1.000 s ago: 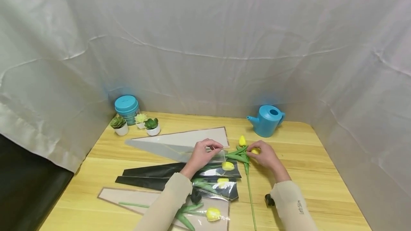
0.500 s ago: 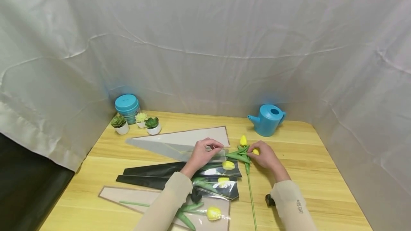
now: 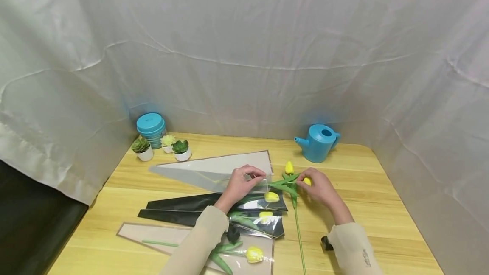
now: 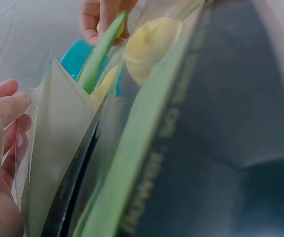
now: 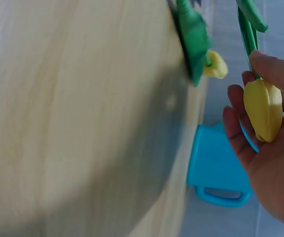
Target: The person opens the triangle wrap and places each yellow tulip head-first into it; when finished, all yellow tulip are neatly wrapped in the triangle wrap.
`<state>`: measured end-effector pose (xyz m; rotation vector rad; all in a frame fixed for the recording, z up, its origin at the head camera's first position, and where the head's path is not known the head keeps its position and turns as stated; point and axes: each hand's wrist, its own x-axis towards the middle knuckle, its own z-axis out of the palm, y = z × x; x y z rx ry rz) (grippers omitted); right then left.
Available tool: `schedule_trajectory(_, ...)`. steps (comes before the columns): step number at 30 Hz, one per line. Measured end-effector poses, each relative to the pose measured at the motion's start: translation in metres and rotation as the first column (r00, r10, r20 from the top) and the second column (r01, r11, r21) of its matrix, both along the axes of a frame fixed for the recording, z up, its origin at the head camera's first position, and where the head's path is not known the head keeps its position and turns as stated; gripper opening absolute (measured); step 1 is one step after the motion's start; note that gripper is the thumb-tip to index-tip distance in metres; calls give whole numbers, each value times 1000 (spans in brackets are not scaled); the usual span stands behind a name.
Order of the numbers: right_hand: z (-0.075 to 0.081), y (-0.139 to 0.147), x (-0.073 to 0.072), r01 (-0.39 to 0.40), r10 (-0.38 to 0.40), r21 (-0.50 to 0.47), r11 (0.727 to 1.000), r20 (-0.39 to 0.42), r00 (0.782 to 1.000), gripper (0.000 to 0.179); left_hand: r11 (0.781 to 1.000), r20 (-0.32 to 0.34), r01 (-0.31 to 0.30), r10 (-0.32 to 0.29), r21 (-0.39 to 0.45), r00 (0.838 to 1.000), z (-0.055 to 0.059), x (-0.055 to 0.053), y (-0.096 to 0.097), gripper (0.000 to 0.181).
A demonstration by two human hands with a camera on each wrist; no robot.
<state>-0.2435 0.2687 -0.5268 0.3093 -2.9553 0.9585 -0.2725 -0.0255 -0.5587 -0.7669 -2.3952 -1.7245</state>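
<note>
My left hand (image 3: 241,183) pinches the edge of a clear-fronted flower sleeve (image 4: 58,128) between thumb and fingertips. This sleeve lies farthest back, pointed end to the left, its mouth facing right. In my right hand (image 3: 318,185) a yellow tulip (image 5: 263,109) is pinched by the stem just under its bloom, the bloom against the palm. The held tulip's green leaves (image 3: 282,186) reach left to the sleeve's mouth, and its lower stem shows inside through the film. A second yellow tulip (image 3: 289,167) lies on the table beneath those leaves, its stem toward me.
Two black sleeves (image 3: 179,203) with tulips inside lie in front of my left hand. Nearer is a pale sleeve (image 3: 130,230) with another tulip. A blue watering can (image 3: 319,143) stands at the back right; small potted succulents (image 3: 181,150) and a blue lidded container (image 3: 151,130) at the back left.
My right hand has shifted slightly right with the tulip, and its forearm has swung a little outward to the right. The left hand stays at the sleeve's edge.
</note>
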Motion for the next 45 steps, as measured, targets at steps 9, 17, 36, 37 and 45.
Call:
schedule_trajectory(9, 22, -15, 10, -2, 2, 13, 1000, -44, 999, 6, 1000, -1, 3, -3, 4, 1000, 6, 3, 3, 12)
schedule_trajectory(17, 32, -33, 13, 12, -11, 21, 1000, -56, 998, 7, 1000, -29, 6, -6, 6, 1000, 8, 4, 6, 11)
schedule_trajectory(36, 28, -65, 15, 31, -33, -14, 999, -90, 995, 7, 999, -20, 27, -26, 22, 999, 17, 13, 15, 11)
schedule_trajectory(37, 28, -65, 15, 31, -32, -15, 999, -96, 995, 7, 999, -18, 28, -27, 17, 999, 17, 13, 15, 11)
schedule_trajectory(45, 26, -64, 16, 36, -39, -35, 999, -99, 994, 7, 999, -77, 25, -29, -47, 997, 23, 9, -3, 21)
